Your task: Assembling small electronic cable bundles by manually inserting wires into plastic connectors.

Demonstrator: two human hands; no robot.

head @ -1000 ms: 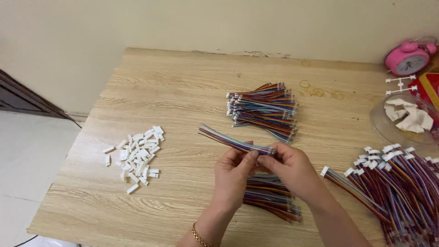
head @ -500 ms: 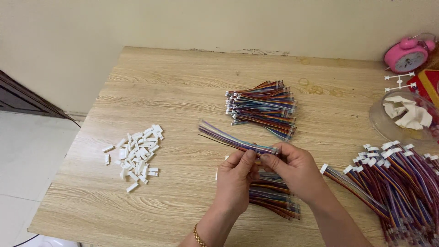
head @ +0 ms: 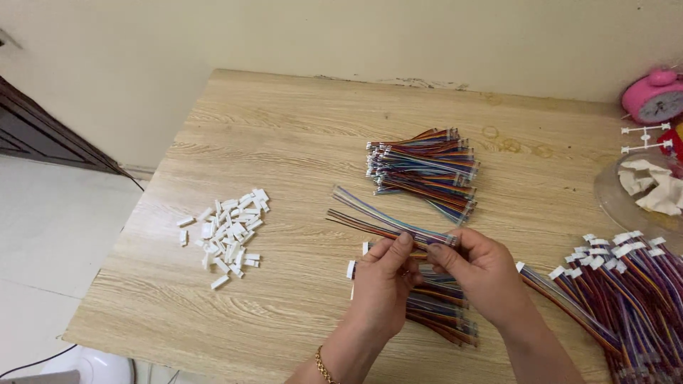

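Light wood-grain tabletop fills most of the view, running from 9 to 3 o'clock.

At 4 o'clock, a large heap of multicoloured wire harnesses with white plug ends, spilling off the right edge.

At 1 o'clock of centre, a bundle of bare-ended rainbow ribbon wires, lying flat and well apart from the hands.

At 6 o'clock, just under both hands, a smaller stack of coloured wire lengths.

At 9 o'clock, a loose scatter of small white plastic connector housings.

At 3 o'clock, a clear round dish holding white scraps; pink alarm clock at 2 o'clock.

Left hand and right hand meet near centre, fingertips pinched shut on one flat strip of rainbow wires. The strip sticks out toward 10 o'clock, raised off the table. A gold chain bracelet shows on the left wrist.
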